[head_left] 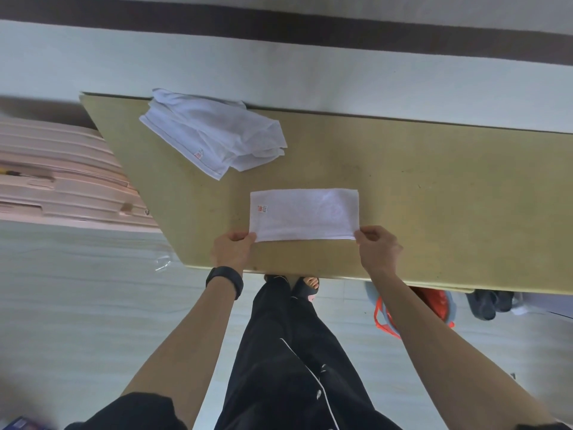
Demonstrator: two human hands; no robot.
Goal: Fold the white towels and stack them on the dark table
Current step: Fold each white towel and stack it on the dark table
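Head view: both arms reach forward and down, forearms bare, hands low over the near edge of the table (434, 197). The left hand (231, 248) has a black wristband (224, 279) on the wrist. Its fingers are curled, pinching the near-left corner of the folded towel (304, 214). The right hand (376, 248) mirrors it, knuckles up, fingers curled and pinching the near-right corner.

The folded towel lies flat on the table as a long rectangle, spanning the gap between the two hands and extending away from them (small red label near its left end). Its near edge sits just inside the table's near edge.

A loose pile of white towels (214, 135) sits rumpled at the far-left part of the table, well apart from the folded one and from both hands. A pink suitcase (62, 181) stands left of the table, and a red bag (434, 302) is on the floor under the near edge.
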